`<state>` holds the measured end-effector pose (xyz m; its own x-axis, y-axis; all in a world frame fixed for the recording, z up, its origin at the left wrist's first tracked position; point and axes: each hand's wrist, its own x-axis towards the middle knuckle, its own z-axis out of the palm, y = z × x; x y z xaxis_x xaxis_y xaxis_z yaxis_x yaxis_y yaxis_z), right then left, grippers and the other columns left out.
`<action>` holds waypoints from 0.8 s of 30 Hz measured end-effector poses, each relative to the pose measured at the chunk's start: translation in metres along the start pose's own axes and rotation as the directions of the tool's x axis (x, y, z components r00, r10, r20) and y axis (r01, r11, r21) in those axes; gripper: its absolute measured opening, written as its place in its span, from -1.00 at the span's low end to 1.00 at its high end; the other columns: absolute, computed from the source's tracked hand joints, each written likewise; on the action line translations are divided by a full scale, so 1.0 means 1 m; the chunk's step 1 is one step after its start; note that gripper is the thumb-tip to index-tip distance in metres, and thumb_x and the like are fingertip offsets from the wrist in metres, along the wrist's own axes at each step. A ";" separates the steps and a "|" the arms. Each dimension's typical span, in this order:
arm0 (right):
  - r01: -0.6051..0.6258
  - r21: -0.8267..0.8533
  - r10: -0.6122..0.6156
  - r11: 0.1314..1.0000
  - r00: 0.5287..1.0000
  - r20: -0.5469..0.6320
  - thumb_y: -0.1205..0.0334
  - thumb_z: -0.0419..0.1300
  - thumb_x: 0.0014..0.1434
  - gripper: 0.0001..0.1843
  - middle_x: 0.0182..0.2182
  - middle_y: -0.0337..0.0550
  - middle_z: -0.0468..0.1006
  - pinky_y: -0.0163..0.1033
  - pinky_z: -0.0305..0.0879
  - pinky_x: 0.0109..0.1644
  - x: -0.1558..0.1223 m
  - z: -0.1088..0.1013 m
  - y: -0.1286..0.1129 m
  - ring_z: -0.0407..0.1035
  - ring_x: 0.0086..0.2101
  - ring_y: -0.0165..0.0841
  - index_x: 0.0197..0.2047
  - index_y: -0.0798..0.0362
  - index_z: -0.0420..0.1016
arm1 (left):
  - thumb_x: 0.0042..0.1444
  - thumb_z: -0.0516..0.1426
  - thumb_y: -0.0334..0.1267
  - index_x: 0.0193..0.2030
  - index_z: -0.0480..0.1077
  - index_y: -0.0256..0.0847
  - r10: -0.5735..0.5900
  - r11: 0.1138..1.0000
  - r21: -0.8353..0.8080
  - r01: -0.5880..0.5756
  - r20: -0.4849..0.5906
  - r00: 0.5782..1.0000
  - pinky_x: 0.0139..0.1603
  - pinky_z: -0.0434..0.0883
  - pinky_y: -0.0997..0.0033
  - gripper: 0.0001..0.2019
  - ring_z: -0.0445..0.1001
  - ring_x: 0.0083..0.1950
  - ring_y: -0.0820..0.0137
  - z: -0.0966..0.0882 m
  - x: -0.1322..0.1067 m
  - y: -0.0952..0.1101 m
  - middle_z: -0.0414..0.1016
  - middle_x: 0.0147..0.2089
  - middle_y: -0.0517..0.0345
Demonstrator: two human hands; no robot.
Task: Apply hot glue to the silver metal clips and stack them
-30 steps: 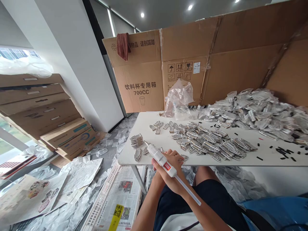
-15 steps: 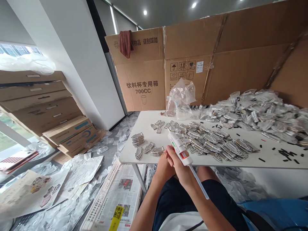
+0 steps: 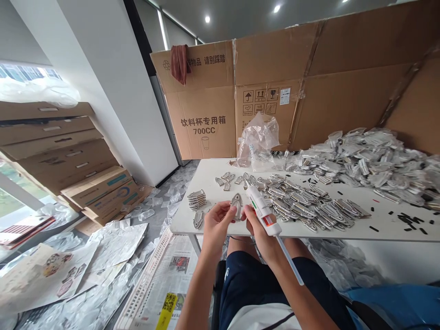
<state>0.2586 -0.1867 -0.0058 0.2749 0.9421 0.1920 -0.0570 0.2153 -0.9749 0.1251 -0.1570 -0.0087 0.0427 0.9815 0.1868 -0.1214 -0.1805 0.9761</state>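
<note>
My left hand (image 3: 218,219) pinches a small metal piece with a pointed top (image 3: 237,205) and holds it up over the table's front edge. In my right hand (image 3: 261,229) is a white hot glue gun (image 3: 260,206), its nozzle tilted up and to the left. A long translucent glue stick (image 3: 289,262) sticks out of its back end. The right fingertips are close to the metal piece; whether they touch it I cannot tell. A stack of similar metal pieces (image 3: 197,200) stands left of my hands. To the right lies a heap of loose metal pieces (image 3: 292,201).
Bagged pieces (image 3: 378,160) are piled at the back right of the white table (image 3: 213,167). Small black strips (image 3: 409,220) lie scattered at the right. A crumpled plastic bag (image 3: 257,142) rests against the cardboard wall (image 3: 206,101). A newspaper-lined white crate (image 3: 154,284) stands at lower left.
My hands, close together before, have moved apart. The left hand is now raised with a metal piece in view, and the glue gun has shifted slightly right.
</note>
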 end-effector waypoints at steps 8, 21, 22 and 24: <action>0.072 -0.023 -0.067 0.997 0.985 0.162 -0.27 0.29 0.38 -0.48 -0.48 -0.20 0.52 -0.20 0.27 -0.34 -0.009 0.005 0.004 0.35 -0.44 -0.33 -0.33 0.03 0.59 | 0.01 0.55 -0.08 -0.07 0.67 -0.17 -0.025 0.967 -0.253 -0.038 -0.243 0.970 -0.03 0.48 0.44 -0.60 0.59 -0.05 0.34 -0.018 -0.009 0.029 0.72 -0.10 0.07; 0.327 -0.121 -0.268 0.937 0.897 0.352 -0.11 0.18 0.50 -0.50 -0.46 -0.21 0.50 -0.19 0.22 -0.29 -0.009 0.006 -0.003 0.37 -0.41 -0.32 -0.41 0.03 0.46 | 0.04 0.54 -0.09 -0.06 0.70 -0.18 0.050 0.976 -0.186 -0.114 -0.321 0.946 0.03 0.56 0.40 -0.64 0.65 -0.03 0.30 -0.016 -0.014 0.035 0.75 -0.10 0.05; 0.323 -0.123 -0.265 0.938 0.900 0.346 -0.11 0.18 0.50 -0.49 -0.47 -0.23 0.49 -0.20 0.22 -0.30 -0.009 0.006 -0.003 0.36 -0.42 -0.33 -0.42 0.02 0.44 | 0.04 0.54 -0.09 -0.06 0.70 -0.17 0.049 0.976 -0.185 -0.113 -0.318 0.947 0.03 0.56 0.40 -0.64 0.66 -0.02 0.29 -0.016 -0.014 0.035 0.75 -0.09 0.05; 0.320 -0.134 -0.261 0.938 0.905 0.335 -0.11 0.18 0.50 -0.48 -0.49 -0.25 0.46 -0.21 0.21 -0.31 -0.009 0.005 -0.001 0.33 -0.44 -0.35 -0.43 0.01 0.41 | 0.05 0.53 -0.09 -0.05 0.71 -0.17 0.049 0.977 -0.181 -0.110 -0.314 0.948 0.04 0.57 0.39 -0.63 0.67 -0.02 0.28 -0.016 -0.014 0.035 0.76 -0.08 0.04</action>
<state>0.2512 -0.1936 -0.0059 -0.0580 0.8827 0.4664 0.1636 0.4692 -0.8678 0.1039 -0.1765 0.0212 -0.2773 0.9419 0.1897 -0.3029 -0.2731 0.9131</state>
